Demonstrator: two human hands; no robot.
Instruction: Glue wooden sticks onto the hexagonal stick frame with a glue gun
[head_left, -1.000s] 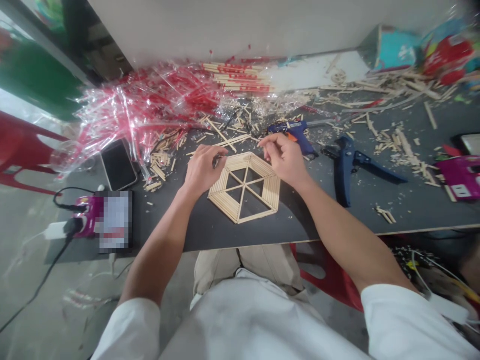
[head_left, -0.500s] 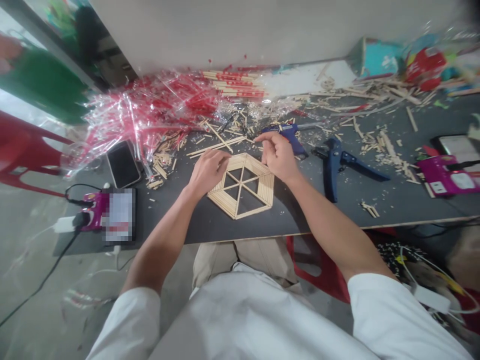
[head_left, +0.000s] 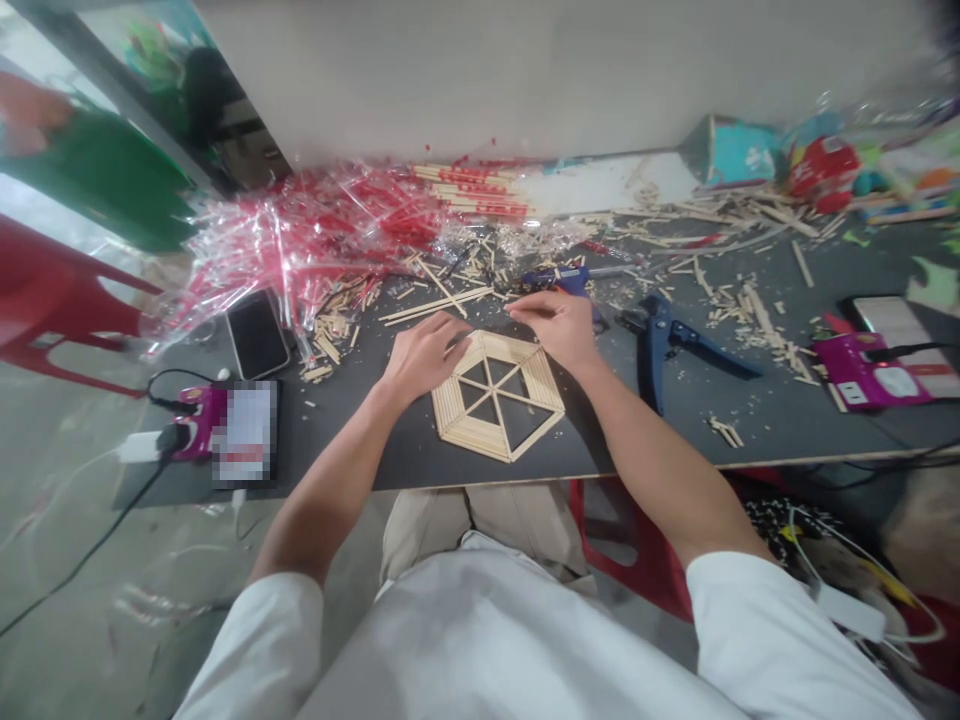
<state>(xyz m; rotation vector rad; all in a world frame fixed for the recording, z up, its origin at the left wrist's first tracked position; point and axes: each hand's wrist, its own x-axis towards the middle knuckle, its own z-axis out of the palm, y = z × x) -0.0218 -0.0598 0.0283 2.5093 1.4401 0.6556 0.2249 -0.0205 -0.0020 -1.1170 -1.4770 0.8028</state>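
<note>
A hexagonal frame of thin wooden sticks (head_left: pixel 469 437) lies flat on the dark table, with spokes meeting in its middle and several stick layers along most sides. My left hand (head_left: pixel 426 352) is at its upper left edge, fingers curled and thumb against the rim. Just above the upper right side hovers my right hand (head_left: pixel 561 325), its thumb and fingertips pinched together; anything between them is too small to make out. Behind the hands lie a few loose sticks (head_left: pixel 442 302). A blue glue gun (head_left: pixel 574 280) rests behind my right hand, partly hidden by it.
Blue-handled cutters (head_left: pixel 660 350) lie to the right, near stick offcuts (head_left: pixel 757 315). Red and clear plastic wrappers (head_left: pixel 322 225) heap at the back left beside bundled sticks (head_left: pixel 480 190). A phone (head_left: pixel 257 333) and purple power boxes (head_left: pixel 870 370) sit toward the sides.
The hexagonal frame has turned on the table, its thinner side now at lower right. My left hand stayed at its edge; my right fingers have drawn closer together into a pinch.
</note>
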